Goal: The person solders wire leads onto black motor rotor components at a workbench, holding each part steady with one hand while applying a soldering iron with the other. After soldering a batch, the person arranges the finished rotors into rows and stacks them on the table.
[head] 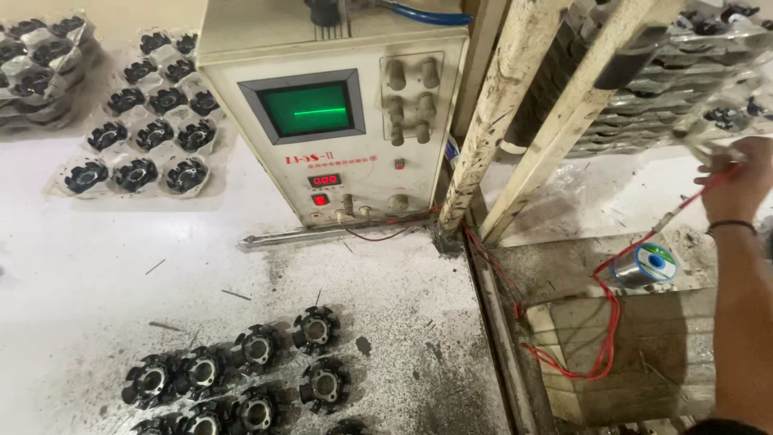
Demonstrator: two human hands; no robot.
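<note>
Black motor cores (241, 379) low left on white table (80, 274), beige tester (338, 113) centre. Far right, right hand (737, 181) pinched shut on red probe lead (684, 205), lead slanting down-left toward solder spool (644, 264); left hand unseen.

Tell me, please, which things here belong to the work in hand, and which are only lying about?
In use:
- right hand, gripping the thin red wire probe
- cream test box with green screen, where the red wire seems to lead

Lying about:
- black round toothed metal cores on the white bench
- clear plastic tray of black cores
- small spool of solder wire
</note>
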